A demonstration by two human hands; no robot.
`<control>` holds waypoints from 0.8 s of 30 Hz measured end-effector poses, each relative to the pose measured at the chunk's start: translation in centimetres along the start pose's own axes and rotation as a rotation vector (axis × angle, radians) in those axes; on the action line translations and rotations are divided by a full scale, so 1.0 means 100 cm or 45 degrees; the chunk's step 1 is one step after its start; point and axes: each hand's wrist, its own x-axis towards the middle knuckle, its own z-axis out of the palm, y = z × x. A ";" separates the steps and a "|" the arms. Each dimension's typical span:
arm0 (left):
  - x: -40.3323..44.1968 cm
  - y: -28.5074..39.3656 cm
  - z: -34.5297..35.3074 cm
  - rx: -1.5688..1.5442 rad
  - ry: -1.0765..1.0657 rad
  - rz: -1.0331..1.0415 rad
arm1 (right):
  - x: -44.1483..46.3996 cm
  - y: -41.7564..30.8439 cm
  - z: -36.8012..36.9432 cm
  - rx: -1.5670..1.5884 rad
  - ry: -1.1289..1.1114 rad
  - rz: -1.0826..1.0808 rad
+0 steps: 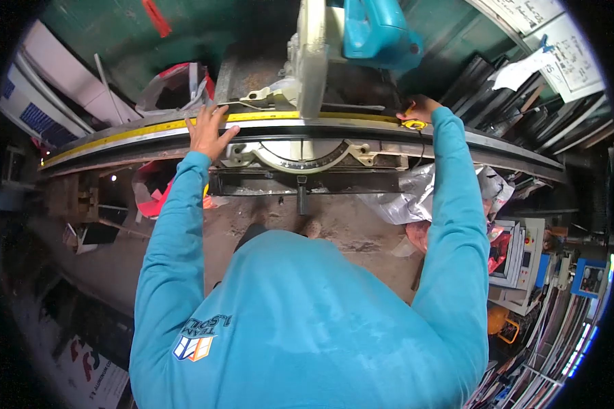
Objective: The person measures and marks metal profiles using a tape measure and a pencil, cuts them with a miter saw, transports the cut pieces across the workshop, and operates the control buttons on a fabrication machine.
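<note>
A long metal profile (266, 125) lies across the saw's base, running from far left to far right. Along its back edge stretches the yellow blade of a tape measure (415, 125), whose case is at the right. My right hand (421, 110) is closed around that case, with the fingers partly hidden. On the left, my left hand (211, 134) rests spread over the tape and profile, fingers apart. Between both hands stands a mitre saw with a teal housing (378, 34), a pale guard (312, 65) and a curved angle scale (301, 163).
Bags, one silvery (408, 194) and one red (151, 191), sit below the profile. Long dark strips (471, 78) lean at the upper right. A machine with a control panel (523, 255) stands at the right. Stacked lengths (552, 347) fill the lower right.
</note>
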 end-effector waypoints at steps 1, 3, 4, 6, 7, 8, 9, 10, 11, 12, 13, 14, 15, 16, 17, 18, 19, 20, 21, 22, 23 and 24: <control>0.002 0.003 0.000 -0.008 -0.014 -0.025 | -0.005 0.004 0.004 0.124 0.066 -0.041; 0.005 0.000 0.007 -0.070 0.118 0.018 | -0.008 0.002 0.014 0.592 0.031 -0.076; 0.008 0.008 0.002 -0.061 0.191 0.053 | 0.034 0.038 0.047 0.768 -0.040 -0.138; 0.015 0.000 0.017 -0.130 0.259 0.062 | 0.012 0.018 0.031 0.272 0.141 -0.001; 0.015 0.004 0.016 -0.053 0.278 0.072 | 0.006 0.008 0.017 0.348 -0.071 -0.166; 0.016 0.001 0.021 -0.047 0.314 0.122 | 0.044 0.025 0.036 -0.020 -0.078 -0.066; 0.013 -0.001 0.026 -0.025 0.313 0.093 | -0.011 -0.010 0.007 0.063 0.136 0.015; 0.013 0.000 0.028 0.014 0.313 0.047 | 0.013 0.000 0.022 0.033 0.116 -0.068; 0.012 0.010 0.027 0.100 0.251 -0.057 | -0.013 -0.015 0.006 -0.012 0.196 0.041; 0.009 0.017 0.025 0.192 0.184 -0.171 | -0.028 -0.025 -0.004 0.142 0.176 0.158; 0.012 0.005 0.036 0.162 0.159 -0.163 | -0.030 -0.025 -0.001 0.156 0.240 0.206; 0.011 0.007 0.036 0.153 0.167 -0.160 | -0.031 -0.025 -0.001 0.165 0.306 0.255; 0.011 0.010 0.037 0.182 0.161 -0.169 | -0.033 -0.023 0.000 0.155 0.314 0.261; 0.011 0.013 0.038 0.211 0.155 -0.180 | -0.036 -0.022 0.001 0.199 0.354 0.240; 0.010 0.020 0.034 0.209 0.166 -0.166 | -0.040 -0.023 -0.003 0.246 0.391 0.218; 0.011 0.026 0.035 0.206 0.166 -0.168 | -0.045 -0.024 -0.007 0.244 0.390 0.218; 0.011 0.029 0.035 0.181 0.186 -0.091 | -0.049 -0.024 -0.011 0.222 0.409 0.201; 0.010 0.026 0.033 0.169 0.201 -0.024 | -0.055 -0.029 -0.011 0.208 0.419 0.170; 0.012 0.017 0.045 -0.001 0.284 0.068 | -0.054 -0.028 -0.010 0.246 0.401 0.230; 0.010 0.030 0.037 0.059 0.283 0.059 | -0.049 -0.023 -0.006 0.261 0.369 0.213; 0.009 0.042 0.031 0.096 0.263 0.014 | -0.047 -0.021 -0.003 0.234 0.437 0.152; 0.010 0.035 0.039 0.101 0.329 0.053 | -0.051 -0.024 -0.004 0.226 0.466 0.126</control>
